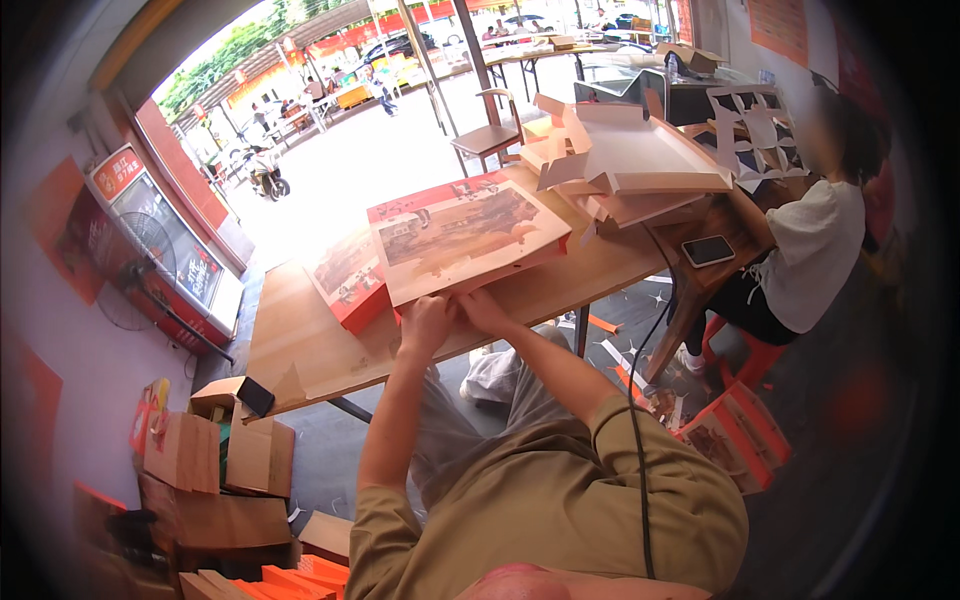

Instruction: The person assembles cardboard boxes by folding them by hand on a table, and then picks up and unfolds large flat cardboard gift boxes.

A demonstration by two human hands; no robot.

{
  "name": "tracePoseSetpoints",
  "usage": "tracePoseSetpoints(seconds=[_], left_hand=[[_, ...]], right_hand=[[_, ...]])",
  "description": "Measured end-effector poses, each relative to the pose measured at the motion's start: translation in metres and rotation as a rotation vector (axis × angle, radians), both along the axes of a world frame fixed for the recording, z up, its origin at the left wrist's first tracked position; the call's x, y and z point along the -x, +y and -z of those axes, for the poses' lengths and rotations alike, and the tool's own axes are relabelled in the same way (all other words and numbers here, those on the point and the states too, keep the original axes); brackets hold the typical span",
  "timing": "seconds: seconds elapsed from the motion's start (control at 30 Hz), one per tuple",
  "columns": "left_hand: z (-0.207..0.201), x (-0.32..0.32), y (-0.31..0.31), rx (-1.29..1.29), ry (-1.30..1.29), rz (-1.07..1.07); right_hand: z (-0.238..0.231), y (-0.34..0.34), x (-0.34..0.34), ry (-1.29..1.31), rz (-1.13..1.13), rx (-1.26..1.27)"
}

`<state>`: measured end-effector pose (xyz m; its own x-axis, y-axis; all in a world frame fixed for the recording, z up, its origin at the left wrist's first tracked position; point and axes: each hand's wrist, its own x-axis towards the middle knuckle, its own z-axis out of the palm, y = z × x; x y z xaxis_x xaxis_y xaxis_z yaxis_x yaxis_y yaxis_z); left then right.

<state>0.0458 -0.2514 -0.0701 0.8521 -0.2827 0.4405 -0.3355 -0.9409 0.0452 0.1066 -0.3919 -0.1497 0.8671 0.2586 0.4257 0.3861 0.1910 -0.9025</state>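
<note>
A large flat printed carton box (465,235) with a landscape picture and red sides lies on the wooden table in front of me. My left hand (430,318) is closed at its near edge, close to the left corner. My right hand (484,311) sits right beside it, also closed on that near edge, and the two hands almost touch. The fingertips are partly hidden against the box front. A second printed box (350,275) with red sides lies under and to the left of the first.
The wooden table (290,345) spans the middle. Unfolded cartons (650,145) are piled at its far right. A seated person (815,240) holds a white cut-out sheet (755,130) beside a phone (708,251). Cardboard boxes (258,455) stand lower left; a black cable (640,450) hangs before me.
</note>
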Motion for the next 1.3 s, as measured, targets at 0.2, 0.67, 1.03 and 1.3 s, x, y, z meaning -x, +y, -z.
tracePoseSetpoints(seconds=[0.2, 0.67, 1.03, 1.3], left_hand=[[-0.020, -0.001, 0.010, 0.299, 0.207, -0.001], [0.001, -0.008, 0.008, 0.353, 0.039, 0.001], [0.011, -0.009, 0.009, 0.291, -0.083, -0.004], [0.011, -0.012, 0.010, 0.196, 0.045, -0.026]], right_hand=[[0.001, -0.014, -0.002, 0.184, -0.101, -0.002], [-0.020, -0.010, 0.015, 0.063, -0.132, -0.096], [-0.024, -0.012, 0.018, 0.189, -0.144, -0.065], [-0.009, -0.011, 0.005, 0.163, -0.190, -0.007]])
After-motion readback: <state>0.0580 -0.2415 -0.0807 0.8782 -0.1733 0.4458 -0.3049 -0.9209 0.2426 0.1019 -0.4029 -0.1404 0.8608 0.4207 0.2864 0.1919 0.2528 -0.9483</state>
